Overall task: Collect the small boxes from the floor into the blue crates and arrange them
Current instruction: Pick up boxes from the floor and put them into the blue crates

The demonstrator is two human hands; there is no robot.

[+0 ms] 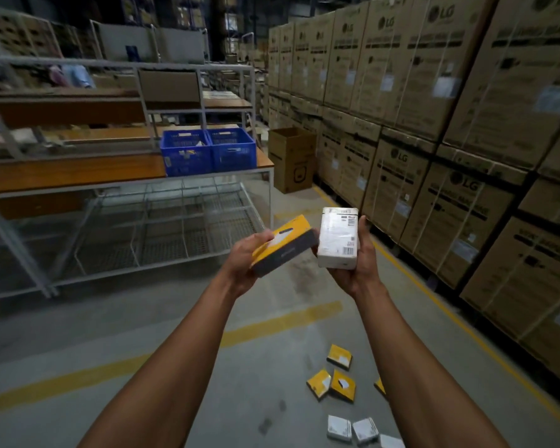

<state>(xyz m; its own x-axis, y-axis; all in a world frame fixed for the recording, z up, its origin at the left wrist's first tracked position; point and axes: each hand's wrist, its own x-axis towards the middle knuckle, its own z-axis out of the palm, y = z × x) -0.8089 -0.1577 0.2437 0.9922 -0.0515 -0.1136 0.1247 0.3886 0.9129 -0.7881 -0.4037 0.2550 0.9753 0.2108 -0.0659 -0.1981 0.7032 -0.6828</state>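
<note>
Carrying: left hand (244,253) grips a yellow-and-grey box (283,245) by its near end; right hand (358,253) cups a white shrink-wrapped box (338,238) from below, thumb up its right edge.
Key relation: the two blue crates (207,151) lie ahead and to the left of both hands, on the wooden worktop (72,171); the left hand is nearer.
Axes: yellow box points long-ways toward the crates; white box stands upright.
Crate shape: rigid lattice plastic, open tops, side by side and touching.
Floor: more yellow boxes (338,376) and white boxes (353,430) lie loose on smooth concrete, well short of the crates.
</note>
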